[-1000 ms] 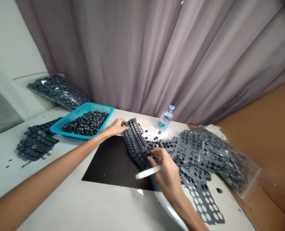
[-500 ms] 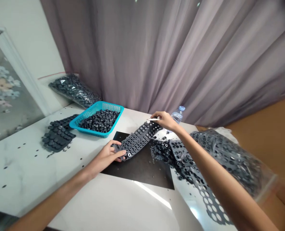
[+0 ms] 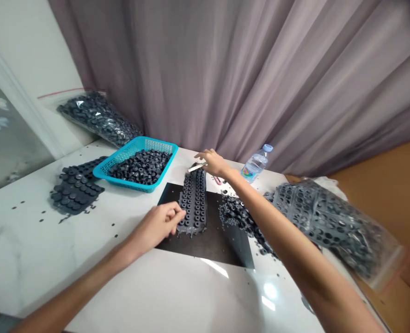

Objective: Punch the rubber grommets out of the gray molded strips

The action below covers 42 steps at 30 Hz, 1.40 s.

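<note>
Head view. On the clear water bottle [image 3: 256, 163] with its blue cap, a label [image 3: 249, 172] in blue, green and orange is visible, its lettering too small to read. The moulded sheet [image 3: 193, 199] lies at the centre of the table [image 3: 149, 291], its near part over a black mat [image 3: 218, 249] and its far end beyond the mat's back edge. It is a long, dark grey, matt strip bearing raised, ring-like studs with dark centres, set in two paired columns on either side of a plain middle band; the near edge is ragged, with thin tags. The left hand [image 3: 163, 219] is at the sheet's near left edge, fingers curled and thumb close to the forefinger; whether they pinch the edge cannot be told. The right hand [image 3: 213, 162], above the far end, grips a slender white tool [image 3: 197, 167] between thumb and fingers, some fingers extended forward; the tool's tip points left, over the sheet. To the left, a turquoise basket [image 3: 135, 185] holds small black pieces [image 3: 140, 166]; to the right, a transparent bag [image 3: 329, 217] contains perforated dark sheets.
</note>
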Available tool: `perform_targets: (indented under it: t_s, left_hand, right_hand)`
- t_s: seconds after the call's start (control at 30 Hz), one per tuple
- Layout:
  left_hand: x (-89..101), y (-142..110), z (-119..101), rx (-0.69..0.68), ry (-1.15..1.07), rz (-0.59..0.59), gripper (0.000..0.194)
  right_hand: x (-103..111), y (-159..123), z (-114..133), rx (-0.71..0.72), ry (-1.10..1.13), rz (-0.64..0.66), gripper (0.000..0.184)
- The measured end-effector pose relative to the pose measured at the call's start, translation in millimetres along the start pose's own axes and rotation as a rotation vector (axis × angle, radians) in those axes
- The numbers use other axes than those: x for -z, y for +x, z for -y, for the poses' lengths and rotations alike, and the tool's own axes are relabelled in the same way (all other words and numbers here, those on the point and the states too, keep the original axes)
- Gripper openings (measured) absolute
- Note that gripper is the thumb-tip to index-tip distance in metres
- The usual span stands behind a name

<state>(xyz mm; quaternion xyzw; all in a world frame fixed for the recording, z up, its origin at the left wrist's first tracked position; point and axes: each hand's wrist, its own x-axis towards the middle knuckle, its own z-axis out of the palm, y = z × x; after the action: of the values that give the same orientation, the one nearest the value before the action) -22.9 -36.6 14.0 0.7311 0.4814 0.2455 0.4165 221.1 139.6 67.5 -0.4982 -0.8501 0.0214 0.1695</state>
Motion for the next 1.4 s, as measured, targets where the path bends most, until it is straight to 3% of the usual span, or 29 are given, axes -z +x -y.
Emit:
perform_targets:
  t_s: [0.1,0.2,0.27,0.37,0.43,0.73,1.17,1.4]
  left_hand:
    - [21.6,14,1,-0.217,0.189,-0.039,0.026]
    - [25.2,29,0,-0.412,0.214,0.116,0.024]
    - [19.3,35,-4,-0.466,0.235,0.231,0.028]
    - [7.2,35,-10,-0.51,0.311,0.295,0.025]
    - [0.5,31,-12,-0.535,0.353,0.281,0.019]
    - [-13.4,19,-4,-0.497,0.3,0.246,0.019]
    - [-16.3,16,-6,-0.524,0.309,0.246,0.02]
    - [-16.6,16,-8,-0.53,0.343,0.242,0.019]
  right_hand:
    - [4,-40,18,-0.012,0.022,-0.134,0.027]
    - [11,-102,38,-0.054,0.074,-0.229,0.041]
    - [13,-146,51,-0.16,0.311,-0.294,0.047]
    - [8,-197,69,-0.379,0.669,-0.21,0.05]
    - [1,-216,79,-0.425,0.858,-0.167,0.044]
    - [-28,-224,102,-0.547,1.141,-0.043,0.022]
    - [-36,-230,108,-0.557,1.168,-0.103,0.008]
    - [-35,-230,109,-0.528,1.177,-0.087,0.009]
